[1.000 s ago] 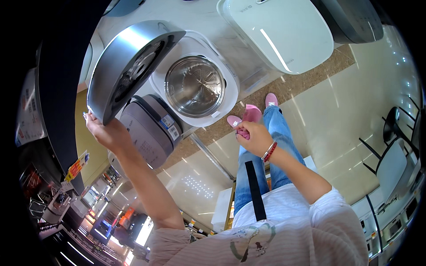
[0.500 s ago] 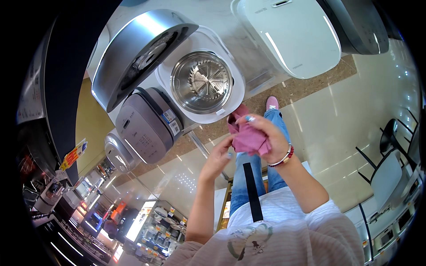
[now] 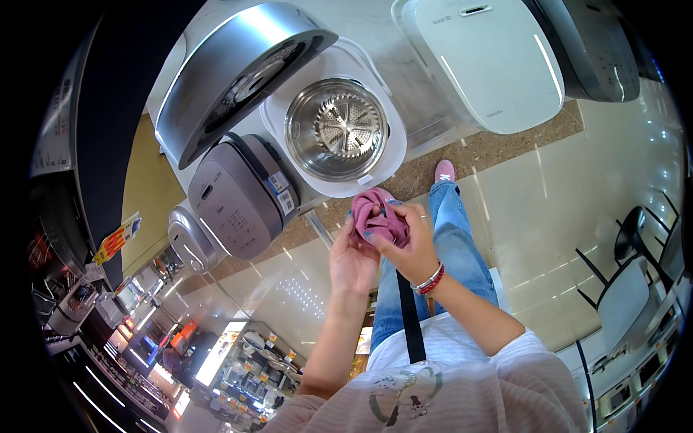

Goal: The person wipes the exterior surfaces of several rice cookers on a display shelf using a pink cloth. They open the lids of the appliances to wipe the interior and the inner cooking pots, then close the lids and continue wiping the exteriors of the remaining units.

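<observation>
A crumpled pink cloth (image 3: 375,216) is bunched between both my hands, just in front of the open rice cooker. My left hand (image 3: 351,252) cups it from the left side, fingers curled against it. On the other side my right hand (image 3: 410,242) grips the cloth, with thumb and fingers pressed into its folds. The white rice cooker (image 3: 393,155) stands with its silver lid (image 3: 238,76) raised. Inside sits a shiny steel pot (image 3: 302,155), and a perforated steamer plate (image 3: 350,128) lies at its bottom.
Left of the open cooker stand a mauve rice cooker (image 3: 238,198) and a smaller grey one (image 3: 193,242). A white cooker (image 3: 491,65) and a dark appliance (image 3: 599,58) are at the right of the counter. A white chair (image 3: 624,292) stands farther right on the tiled floor.
My left hand has moved up and right onto the cloth. My right hand has shifted left with the cloth, which is now bunched into a tighter ball.
</observation>
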Action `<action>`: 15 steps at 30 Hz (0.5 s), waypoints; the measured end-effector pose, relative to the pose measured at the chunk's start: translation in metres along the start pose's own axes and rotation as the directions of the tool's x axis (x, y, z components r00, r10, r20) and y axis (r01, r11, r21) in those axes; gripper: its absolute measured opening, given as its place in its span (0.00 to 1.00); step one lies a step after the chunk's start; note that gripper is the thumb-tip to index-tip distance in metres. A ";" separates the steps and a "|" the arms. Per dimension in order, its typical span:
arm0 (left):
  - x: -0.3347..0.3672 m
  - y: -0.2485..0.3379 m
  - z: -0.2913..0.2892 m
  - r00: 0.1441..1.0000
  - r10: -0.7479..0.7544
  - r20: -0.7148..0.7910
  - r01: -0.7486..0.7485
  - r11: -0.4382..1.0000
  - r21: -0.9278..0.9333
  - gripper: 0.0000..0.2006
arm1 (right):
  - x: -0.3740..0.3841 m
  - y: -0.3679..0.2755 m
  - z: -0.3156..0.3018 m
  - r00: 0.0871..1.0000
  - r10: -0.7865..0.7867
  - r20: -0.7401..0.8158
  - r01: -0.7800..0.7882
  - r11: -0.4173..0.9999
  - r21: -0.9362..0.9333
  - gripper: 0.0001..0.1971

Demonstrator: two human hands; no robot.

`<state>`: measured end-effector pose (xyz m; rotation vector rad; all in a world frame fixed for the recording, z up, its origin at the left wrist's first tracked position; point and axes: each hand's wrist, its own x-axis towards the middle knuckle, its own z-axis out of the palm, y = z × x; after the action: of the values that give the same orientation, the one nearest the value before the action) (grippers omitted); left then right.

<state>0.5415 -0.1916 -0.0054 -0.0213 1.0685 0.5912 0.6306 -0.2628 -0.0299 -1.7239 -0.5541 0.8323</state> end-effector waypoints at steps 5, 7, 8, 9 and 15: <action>0.003 -0.013 -0.008 0.999 -0.028 0.019 0.026 0.993 0.116 0.17 | -0.011 0.041 0.006 0.988 0.152 -0.015 -0.148 0.980 0.131 0.19; 0.009 -0.008 -0.009 0.990 0.042 0.133 -0.094 0.904 0.416 0.16 | -0.004 0.040 -0.008 0.949 0.301 0.087 -0.311 0.940 0.142 0.18; 0.015 -0.001 -0.012 0.990 0.120 0.080 -0.144 0.843 0.518 0.14 | -0.002 0.044 -0.011 0.949 0.304 0.081 -0.313 0.939 0.140 0.17; 0.024 0.006 -0.012 0.971 0.240 0.014 -0.190 0.731 0.655 0.12 | 0.000 0.046 -0.015 0.949 0.306 0.069 -0.313 0.940 0.139 0.17; 0.080 0.082 0.000 0.510 0.795 0.327 -0.352 -0.154 0.923 0.10 | 0.026 0.042 -0.032 0.976 0.117 0.185 -0.112 0.993 -0.040 0.16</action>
<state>0.5307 -0.0862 -0.0501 1.7782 1.6894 0.6497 0.6694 -0.2768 -0.0718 -1.7276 -0.5991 1.0808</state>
